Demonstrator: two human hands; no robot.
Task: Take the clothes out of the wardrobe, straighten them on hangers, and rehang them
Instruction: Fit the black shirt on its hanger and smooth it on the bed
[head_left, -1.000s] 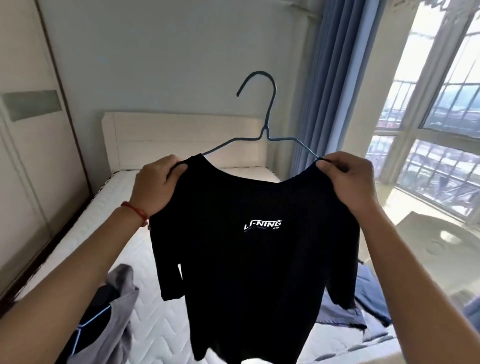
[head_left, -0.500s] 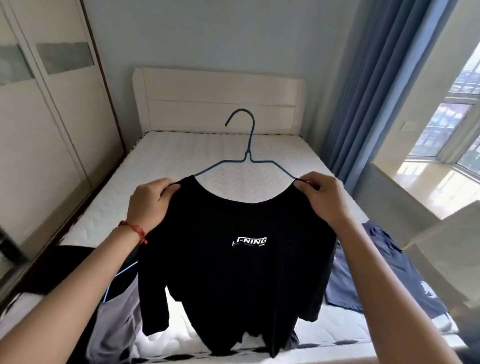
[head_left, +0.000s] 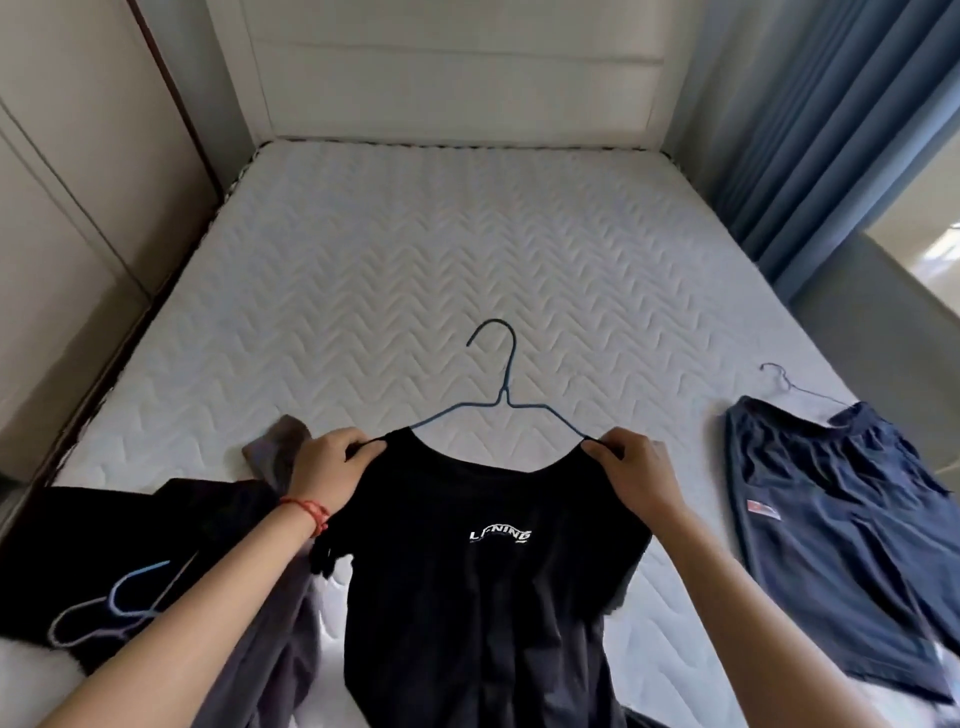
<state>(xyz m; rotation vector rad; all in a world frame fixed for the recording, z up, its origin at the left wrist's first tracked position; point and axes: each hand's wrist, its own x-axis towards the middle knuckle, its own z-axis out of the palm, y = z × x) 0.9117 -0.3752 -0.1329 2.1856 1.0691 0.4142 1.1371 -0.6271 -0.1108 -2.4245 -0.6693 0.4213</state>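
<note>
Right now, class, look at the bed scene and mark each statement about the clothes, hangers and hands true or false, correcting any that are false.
1. Both hands hold the black T-shirt at its shoulders. True: the left hand and right hand each pinch a shoulder.
2. The T-shirt is on a white plastic hanger. False: it is on a dark blue wire hanger.
3. Navy shorts lie on the mattress to the person's right. True.
4. The shorts have no hanger. False: a thin wire hanger shows at their waistband.
5. A red cord is on the right wrist. False: it is on the left wrist.
</note>
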